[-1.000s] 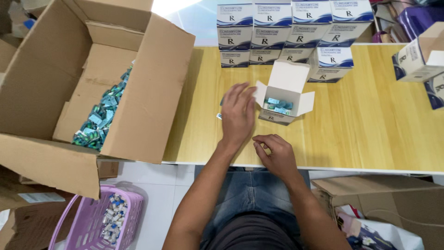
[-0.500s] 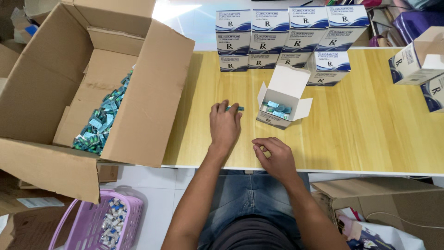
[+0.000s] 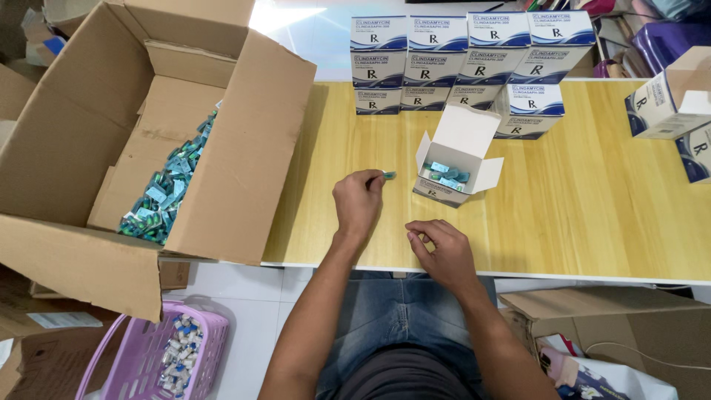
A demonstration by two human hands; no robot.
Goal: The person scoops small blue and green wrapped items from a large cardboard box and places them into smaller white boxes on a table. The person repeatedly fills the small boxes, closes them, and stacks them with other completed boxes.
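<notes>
One small teal packet is pinched in my left hand, thumb and forefinger closed on its near end, held just above the desk and just left of the open white carton. I'd call this the loading step: packets go into that carton, and a few teal ones already lie inside it.

My right hand rests near the desk's front edge, fingers curled in. Something small may be tucked under them, but I cannot tell whether that grip holds anything or is only closed on itself.

What the next move calls for, as I judge it: carry the packet a short way right, over the carton's near wall and clear of the raised flap, then open the pinch so it drops flat onto the others.

To my left the big cardboard box stands open with a heap of the same teal packets in it. Finished blue-and-white cartons are stacked along the far side of the desk.
</notes>
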